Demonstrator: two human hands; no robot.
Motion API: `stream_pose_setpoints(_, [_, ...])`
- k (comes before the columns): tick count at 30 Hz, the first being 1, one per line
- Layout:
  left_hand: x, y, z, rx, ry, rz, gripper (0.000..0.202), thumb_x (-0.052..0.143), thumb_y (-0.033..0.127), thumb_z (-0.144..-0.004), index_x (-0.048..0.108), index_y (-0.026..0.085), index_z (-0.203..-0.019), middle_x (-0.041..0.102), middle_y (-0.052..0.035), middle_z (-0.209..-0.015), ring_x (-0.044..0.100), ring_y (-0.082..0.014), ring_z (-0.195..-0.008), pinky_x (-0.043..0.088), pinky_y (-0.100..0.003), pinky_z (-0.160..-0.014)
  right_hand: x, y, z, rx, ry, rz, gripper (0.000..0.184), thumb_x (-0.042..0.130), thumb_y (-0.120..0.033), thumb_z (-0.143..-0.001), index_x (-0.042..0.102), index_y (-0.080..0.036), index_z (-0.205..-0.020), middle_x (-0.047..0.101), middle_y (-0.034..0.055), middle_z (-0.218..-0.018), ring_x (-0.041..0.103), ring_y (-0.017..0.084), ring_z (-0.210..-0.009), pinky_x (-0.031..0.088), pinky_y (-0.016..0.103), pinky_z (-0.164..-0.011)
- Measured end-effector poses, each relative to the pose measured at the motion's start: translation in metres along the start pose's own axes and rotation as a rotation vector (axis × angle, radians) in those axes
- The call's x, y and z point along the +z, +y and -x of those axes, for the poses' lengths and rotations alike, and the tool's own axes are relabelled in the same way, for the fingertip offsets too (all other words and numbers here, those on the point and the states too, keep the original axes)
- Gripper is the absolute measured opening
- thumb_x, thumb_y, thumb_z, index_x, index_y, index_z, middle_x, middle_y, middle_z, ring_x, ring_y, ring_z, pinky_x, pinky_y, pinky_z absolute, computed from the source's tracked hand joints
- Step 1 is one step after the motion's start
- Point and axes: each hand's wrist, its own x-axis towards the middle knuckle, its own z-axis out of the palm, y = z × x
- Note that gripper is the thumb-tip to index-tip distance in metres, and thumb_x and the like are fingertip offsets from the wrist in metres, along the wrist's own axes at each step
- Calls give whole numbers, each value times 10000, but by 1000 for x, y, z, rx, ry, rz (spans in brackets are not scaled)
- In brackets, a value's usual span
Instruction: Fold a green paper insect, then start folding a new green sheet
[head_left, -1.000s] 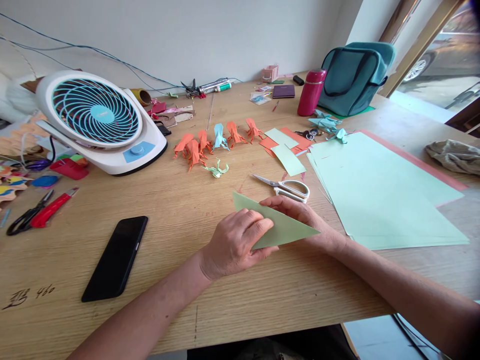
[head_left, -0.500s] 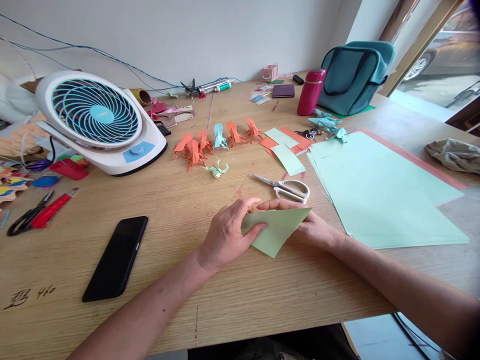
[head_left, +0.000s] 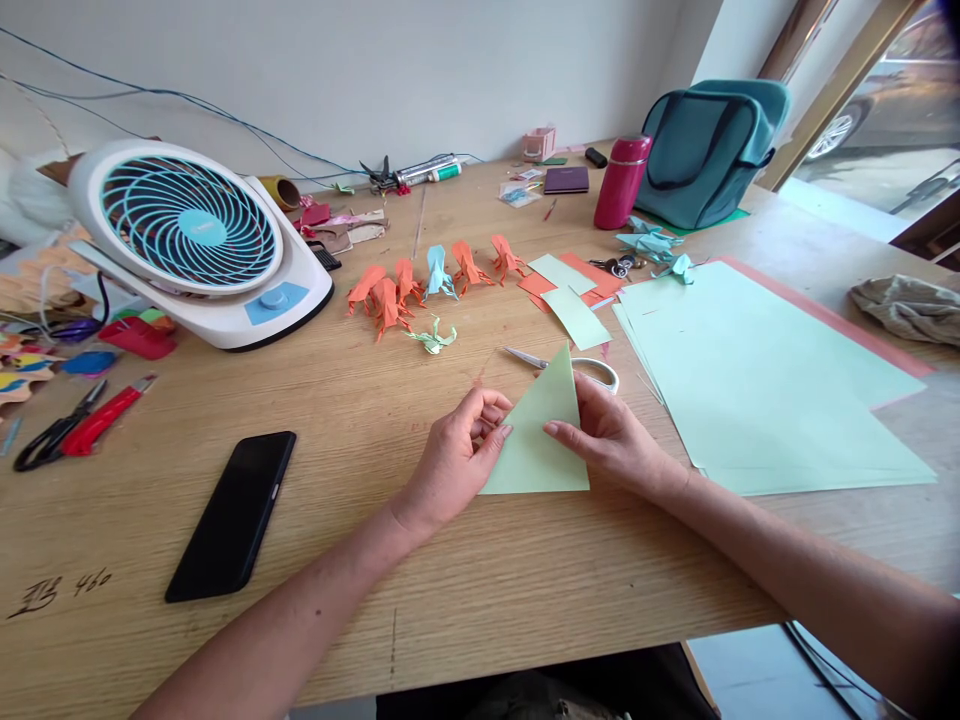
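A light green sheet of paper (head_left: 541,440), folded into a triangle, is held between my two hands above the table's near middle. My left hand (head_left: 457,455) pinches its left edge, thumb in front and fingers curled behind. On the right edge, my right hand (head_left: 619,435) grips it with the thumb on the front face; the other fingers are partly hidden behind the paper. The triangle's tip points away from me and covers part of the white-handled scissors (head_left: 596,373) lying just beyond.
Folded orange paper figures (head_left: 386,305), a blue one (head_left: 438,272) and a green one (head_left: 433,337) stand farther back. Large green sheets (head_left: 772,390) lie at right. A phone (head_left: 232,515), a fan (head_left: 202,245), dark-handled shears (head_left: 64,425), a pink bottle (head_left: 623,182) and a teal bag (head_left: 705,150) surround the workspace.
The green paper has been turned so its point faces away from me instead of right. My right hand has moved from behind the paper to its right edge, thumb in front.
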Motion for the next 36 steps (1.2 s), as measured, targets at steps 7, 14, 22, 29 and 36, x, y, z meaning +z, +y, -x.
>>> stream_pose_setpoints(7, [1, -3, -4, -98, 23, 178, 115, 555, 203, -904, 516, 213, -1011, 592, 13, -836, 602, -105, -701, 473, -205, -612, 3, -1, 5, -113, -55, 149, 474, 627, -295, -931, 454, -274, -1372, 582, 90, -1215, 596, 229, -1046, 541, 359, -856])
stream_pose_setpoints(14, [2, -2, -3, -173, -36, 232, 69, 570, 234, -884, 510, 202, -894, 569, 21, -794, 546, -103, -668, 436, -202, -583, 2, -4, 2, -211, -76, 409, 114, 572, -271, -945, 549, -202, -858, 553, 43, -905, 525, 183, -826, 465, 325, -739])
stream_pose_setpoints(22, [0, -4, -5, -175, -76, 171, 127, 629, 282, -846, 568, 178, -805, 571, 21, -714, 514, -112, -648, 427, -221, -594, 1, -3, 2, -118, -76, 398, 155, 596, -310, -932, 564, -198, -830, 539, 24, -833, 498, 155, -732, 448, 284, -632])
stream_pose_setpoints(29, [-1, -12, -8, -186, 39, 306, 198, 677, 321, -830, 544, 177, -802, 601, 2, -779, 556, -127, -714, 458, -249, -666, 0, 5, -4, -18, -70, -32, 462, 653, -434, -909, 554, -243, -1318, 661, 97, -1167, 647, 229, -1027, 570, 364, -838])
stream_pose_setpoints(36, [1, -10, -7, -238, 73, 405, 247, 702, 358, -816, 527, 185, -821, 600, 4, -785, 565, -123, -692, 494, -246, -634, -3, 7, -3, 143, -26, 18, 336, 701, -474, -862, 723, -188, -1038, 736, 65, -955, 686, 227, -861, 588, 375, -770])
